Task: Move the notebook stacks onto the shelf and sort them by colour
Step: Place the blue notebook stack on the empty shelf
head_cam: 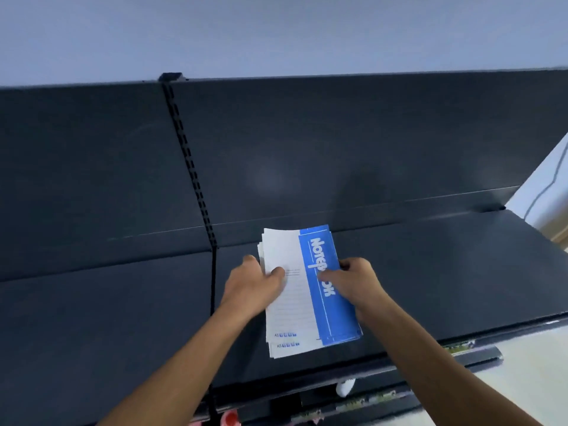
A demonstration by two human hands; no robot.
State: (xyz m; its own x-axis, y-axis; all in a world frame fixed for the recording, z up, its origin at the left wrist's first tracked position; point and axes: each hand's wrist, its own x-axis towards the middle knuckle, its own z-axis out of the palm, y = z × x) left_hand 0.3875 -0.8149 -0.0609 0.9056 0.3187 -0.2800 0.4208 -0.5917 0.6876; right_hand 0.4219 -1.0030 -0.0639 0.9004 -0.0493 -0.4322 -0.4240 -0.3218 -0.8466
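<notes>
Notebook stack (309, 290) flat on shelf (430, 272), near front edge — thin, floppy, covers slippery; left hand (255, 284), right hand (353, 281) clasp long sides, thumbs on top — best hold.

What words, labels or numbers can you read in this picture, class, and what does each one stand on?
"NOTEBOOK": white letters running lengthwise down the blue band of the top notebook, partly hidden by the right hand.
"A5": near corner of the top cover, followed by small blue icons too small to read.
"A5": again on the notebook beneath.
Strips on the lower shelf edge: blurred, unreadable.
</notes>
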